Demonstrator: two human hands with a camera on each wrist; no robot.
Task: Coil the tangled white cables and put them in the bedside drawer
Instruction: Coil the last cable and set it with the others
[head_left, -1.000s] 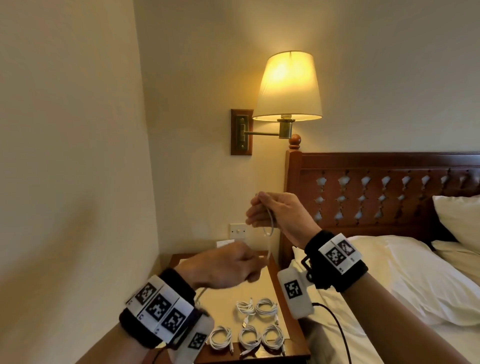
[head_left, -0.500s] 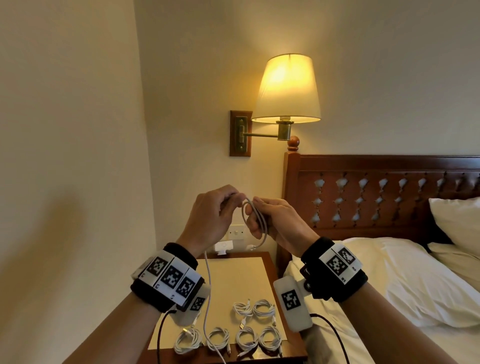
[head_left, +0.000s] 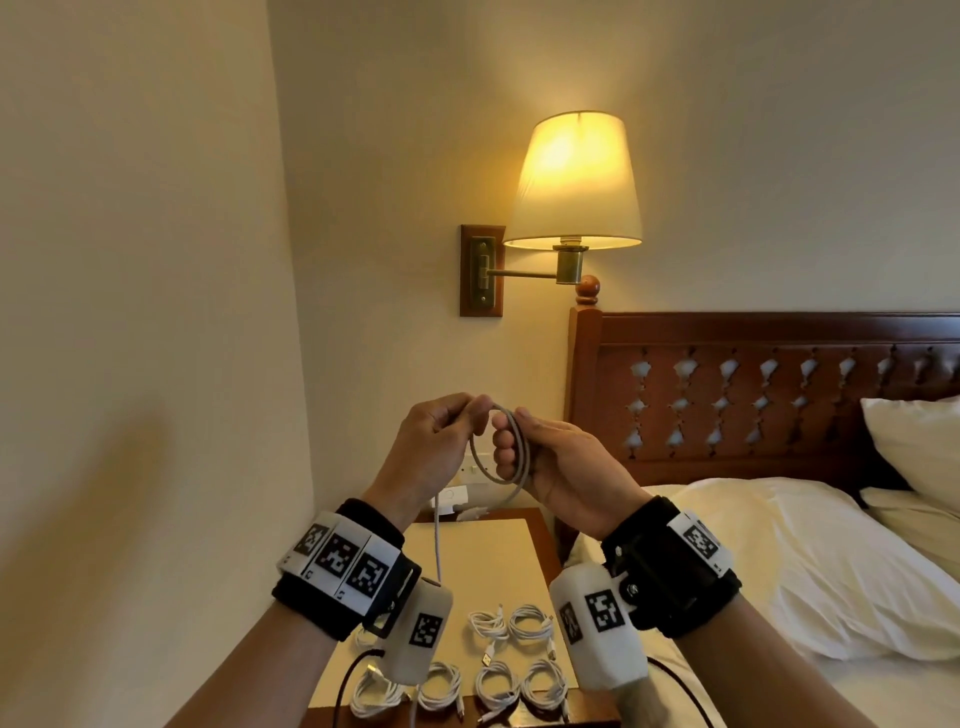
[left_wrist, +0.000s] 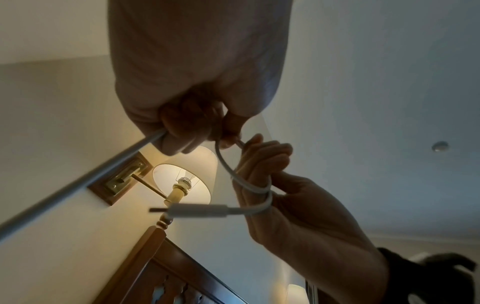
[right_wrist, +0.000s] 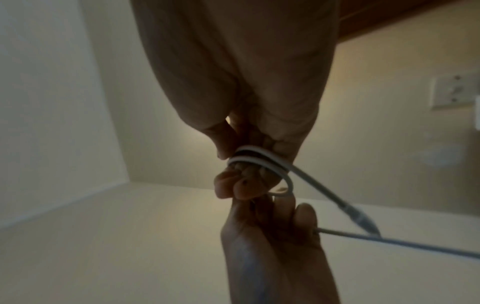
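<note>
Winding at chest height above the tabletop (head_left: 483, 551), the cable (head_left: 506, 447) sits as a small upright coil of about two turns around the fingers (head_left: 505, 441) of the right hand (head_left: 566, 467), which is curled round it. The left hand (head_left: 436, 441) pinches the strand at the top of that loop, just beside the right fingertips, so the two hands nearly touch. From the left hand the free length drops straight down toward the tabletop; that slack lies below and to the left, so I judge the left hand the one to feed the next turn over the right. One plug end (left_wrist: 197, 210) sticks out sideways from the coil (seen from the left wrist).

Below, several coils (head_left: 509, 623) already lie in rows near the front edge of the tabletop; one bundle (head_left: 374, 696) at the front left looks looser, though the wrist rig half hides it. The wall stands close on the left, the bed (head_left: 727, 545) on the right, and open room lies upward and toward the lamp (head_left: 574, 182). The drawer is not in view.
</note>
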